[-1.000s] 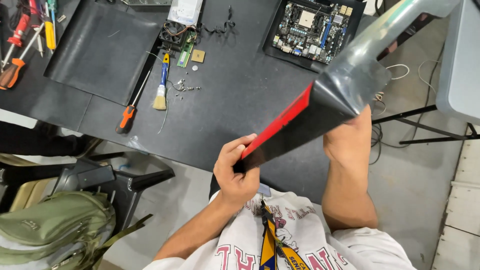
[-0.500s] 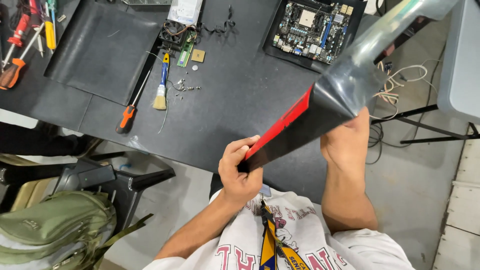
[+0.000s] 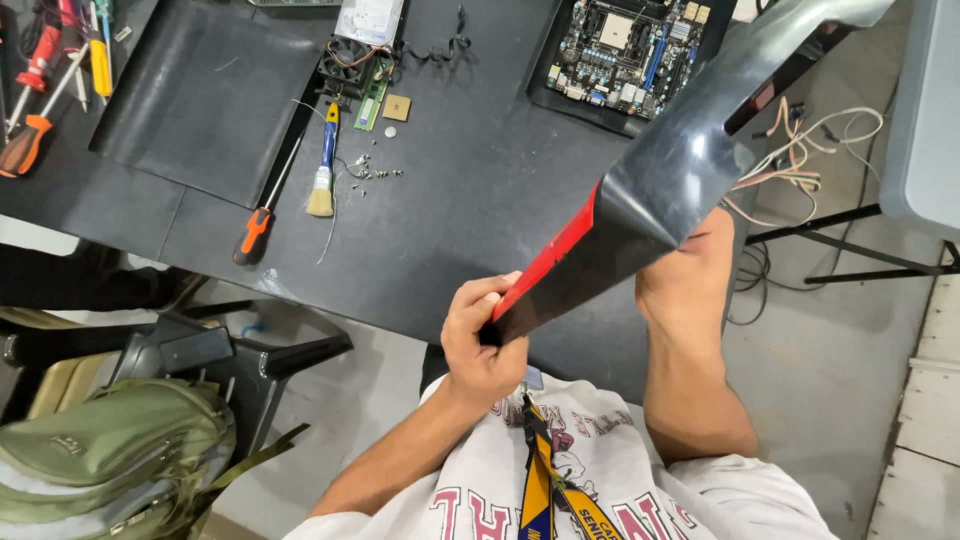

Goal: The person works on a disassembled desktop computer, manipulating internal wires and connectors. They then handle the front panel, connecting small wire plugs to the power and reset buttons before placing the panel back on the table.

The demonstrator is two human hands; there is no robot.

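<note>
Both hands' grip holds black-and-red panel (image 3: 650, 200): left hand (image 3: 480, 340), right hand (image 3: 690, 280).

Glossy black panel (image 3: 690, 170) with red edge stripe. Black table (image 3: 480, 190). Orange-handled screwdriver (image 3: 262, 215), blue-handled brush (image 3: 324, 165) far left. Olive-green backpack (image 3: 110, 450) near left. Blue-yellow lanyard (image 3: 540, 480).

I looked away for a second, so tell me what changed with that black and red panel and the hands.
The black and red panel tipped slightly, baring more of the loose wires behind it. Left hand still grips the lower end, right hand still supports it underneath. The tools, brush and circuit board stayed put.
</note>
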